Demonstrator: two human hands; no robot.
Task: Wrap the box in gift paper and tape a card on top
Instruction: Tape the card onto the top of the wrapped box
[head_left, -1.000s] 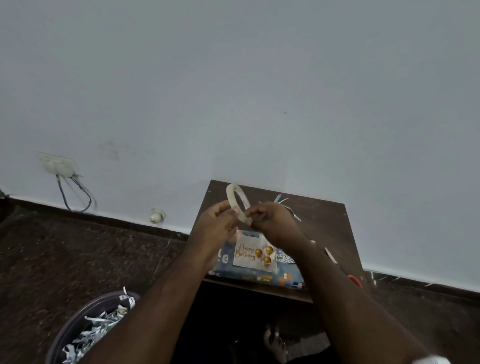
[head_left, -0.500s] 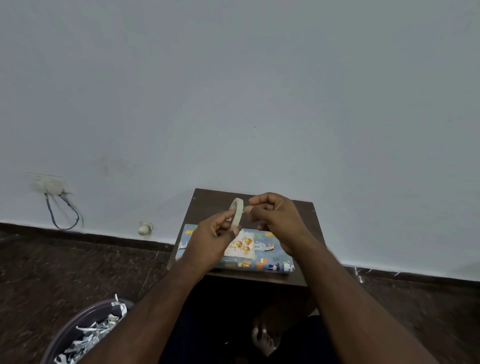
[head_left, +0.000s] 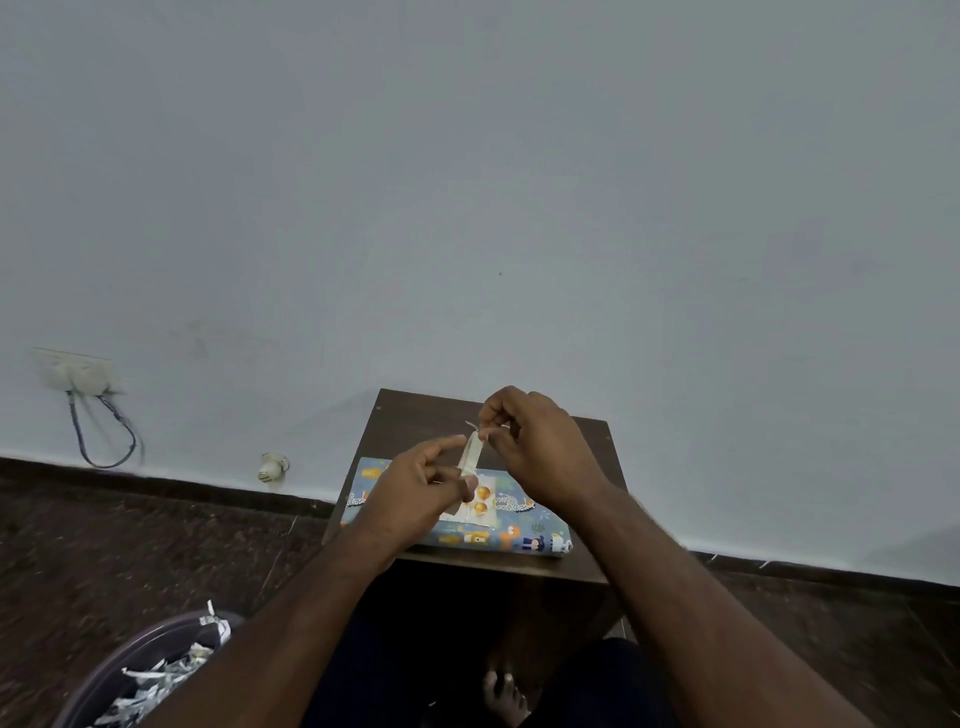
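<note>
While held up edge-on at lower centre of frame, tape roll (head_left: 469, 456) pinched between left hand (head_left: 415, 493) and right hand (head_left: 537, 452), probably to peel a strip. Below: wrapped box (head_left: 524, 535) on small table (head_left: 415, 415), card (head_left: 475, 512) on top, loose or stuck unclear.

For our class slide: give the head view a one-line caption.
Both hands, left hand and right hand, hold a tape roll above the carded, wrapped box.

Two hands, left hand (head_left: 415, 483) and right hand (head_left: 535, 447), share one tape roll (head_left: 470, 456) above one wrapped box (head_left: 519, 535) bearing one card (head_left: 475, 506); one bin (head_left: 130, 670) sits beside the left arm.
</note>
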